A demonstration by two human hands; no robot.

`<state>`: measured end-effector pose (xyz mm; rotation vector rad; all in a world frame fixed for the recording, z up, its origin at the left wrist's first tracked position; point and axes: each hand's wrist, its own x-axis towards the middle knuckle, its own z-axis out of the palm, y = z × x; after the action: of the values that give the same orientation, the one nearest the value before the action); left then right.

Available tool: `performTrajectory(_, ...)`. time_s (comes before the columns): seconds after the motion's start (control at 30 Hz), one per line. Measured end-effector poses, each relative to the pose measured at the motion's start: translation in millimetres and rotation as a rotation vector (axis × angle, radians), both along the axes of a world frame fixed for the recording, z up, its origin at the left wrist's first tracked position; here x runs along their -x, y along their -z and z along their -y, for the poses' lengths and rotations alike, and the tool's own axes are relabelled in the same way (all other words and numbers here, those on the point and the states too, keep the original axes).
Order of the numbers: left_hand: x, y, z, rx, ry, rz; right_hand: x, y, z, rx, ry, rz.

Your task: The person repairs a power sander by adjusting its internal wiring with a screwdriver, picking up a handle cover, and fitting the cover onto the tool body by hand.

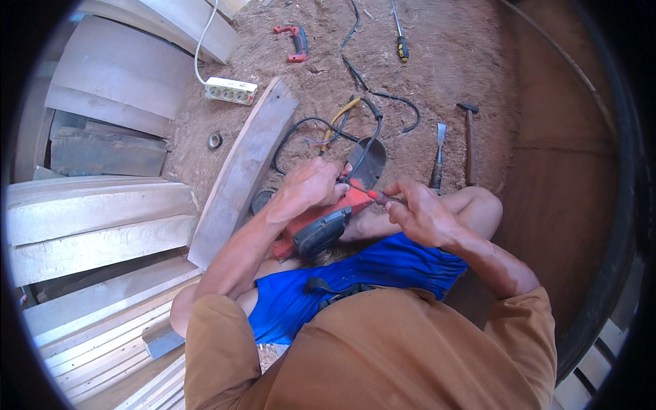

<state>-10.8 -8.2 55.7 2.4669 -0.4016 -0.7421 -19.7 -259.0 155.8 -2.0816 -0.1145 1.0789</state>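
A red and black power tool (321, 231) with a grey curved metal part (370, 162) rests between my bent legs. My left hand (307, 186) is over it, its fingers pinched at the end of a black power cable (374, 133) that reaches the tool. The exact spot under those fingertips is partly hidden. In my right hand (422, 213) is a screwdriver (374, 195) with a partly red handle, its thin shaft pointing left towards the left fingertips. A yellow length of sleeve or cable (337, 121) lies just beyond the tool.
A wooden plank (246, 160) lies left of the tool, near a tape roll (215, 141). Farther off are a white power strip (231, 90), a red-grey handle piece (296, 43) and a yellow-black screwdriver (402, 48). A chisel (438, 156) and hammer (470, 143) lie right; stacked boards (102, 232) line the left.
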Motion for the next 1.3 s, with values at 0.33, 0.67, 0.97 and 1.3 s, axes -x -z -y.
performTrajectory(0.33,-1,14,-12,-0.096,-0.013,0.028,15,34,-4,0.243,-0.394,0.465)
performTrajectory(0.67,-10,42,-31,-0.032,0.019,0.152,50,68,-26,0.138,-0.099,0.468)
performTrajectory(0.97,-16,37,-29,-0.035,-0.012,0.154,46,58,-40,0.210,-0.104,0.401)
performTrajectory(1.3,-13,35,-27,-0.087,-0.021,0.131,36,83,-24,-0.214,0.391,-0.047)
